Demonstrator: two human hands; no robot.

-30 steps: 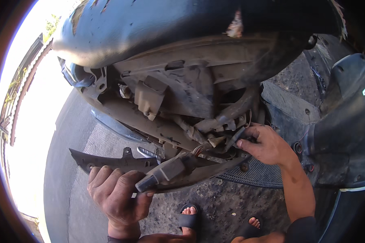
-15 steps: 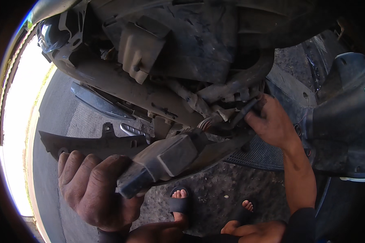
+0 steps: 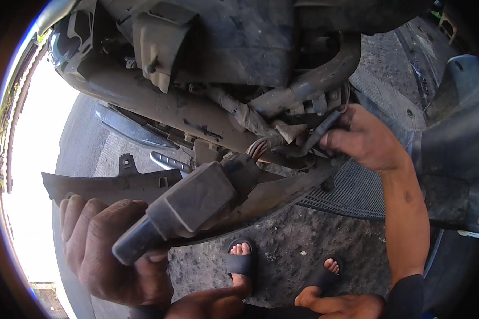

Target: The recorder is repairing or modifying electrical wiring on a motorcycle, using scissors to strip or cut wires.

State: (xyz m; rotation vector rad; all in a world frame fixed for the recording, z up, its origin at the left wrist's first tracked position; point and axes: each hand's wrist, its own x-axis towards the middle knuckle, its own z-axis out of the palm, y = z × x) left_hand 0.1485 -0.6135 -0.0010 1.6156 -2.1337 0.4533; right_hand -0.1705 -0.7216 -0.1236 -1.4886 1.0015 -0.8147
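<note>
My left hand (image 3: 112, 250) is closed around the lower end of a black box-shaped electrical unit (image 3: 197, 199), whose tapered end sits between thumb and index finger. Several thin coloured wires (image 3: 257, 150) run from the unit's upper end toward a taped wiring harness (image 3: 245, 114) on the motorbike frame (image 3: 159, 109). Farther right, my right hand (image 3: 364, 139) pinches a dark sleeved cable (image 3: 320, 130) beside the frame tube. Its fingertips are partly hidden behind the cable and frame. Under the unit runs a long dark body panel (image 3: 106, 186).
A ribbed footboard (image 3: 351, 196) lies below my right hand, with a large dark leg shield (image 3: 447, 159) beyond it. On the left are a metal footpeg (image 3: 167, 162) and a shiny trim piece (image 3: 133, 126). My sandalled feet (image 3: 240, 260) rest on rough ground.
The black unit has shifted left and tilted more, with my left hand moving slightly left. My right hand has moved a little right, still on the cable. The whole view has shifted slightly.
</note>
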